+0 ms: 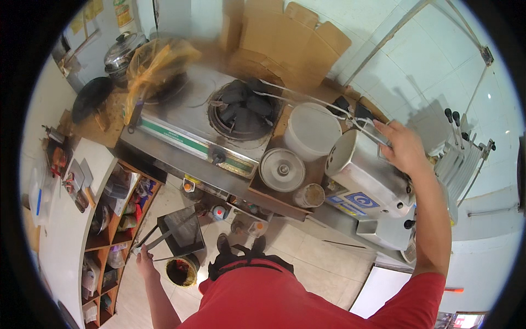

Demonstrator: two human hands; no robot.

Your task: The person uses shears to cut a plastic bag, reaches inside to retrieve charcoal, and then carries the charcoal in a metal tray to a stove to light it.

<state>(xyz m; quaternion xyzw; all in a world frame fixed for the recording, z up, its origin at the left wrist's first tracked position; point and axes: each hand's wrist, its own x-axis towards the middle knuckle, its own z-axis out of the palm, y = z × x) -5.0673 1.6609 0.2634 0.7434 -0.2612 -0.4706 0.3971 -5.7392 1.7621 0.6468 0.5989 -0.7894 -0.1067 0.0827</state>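
My right hand (pixel 400 146) grips long metal tongs (pixel 306 98). Their far ends reach over a heap of black charcoal lumps (pixel 246 103) piled on the round burner of a gas stove (pixel 181 144); whether they pinch a lump, I cannot tell. Down at the left, my left hand (pixel 144 262) is closed on the handle of a dark rectangular metal box (pixel 183 230). The box is held above the floor area beside a round bucket (pixel 193 271) with dark contents.
Right of the burner stand a white tub (pixel 314 129), a lidded metal pot (pixel 282 169), a small jar (pixel 310 195) and a stainless steel machine (pixel 370 177). Cardboard (pixel 283 45) leans behind. A bagged wok (pixel 164 78) sits left; shelves (pixel 104 246) line the left side.
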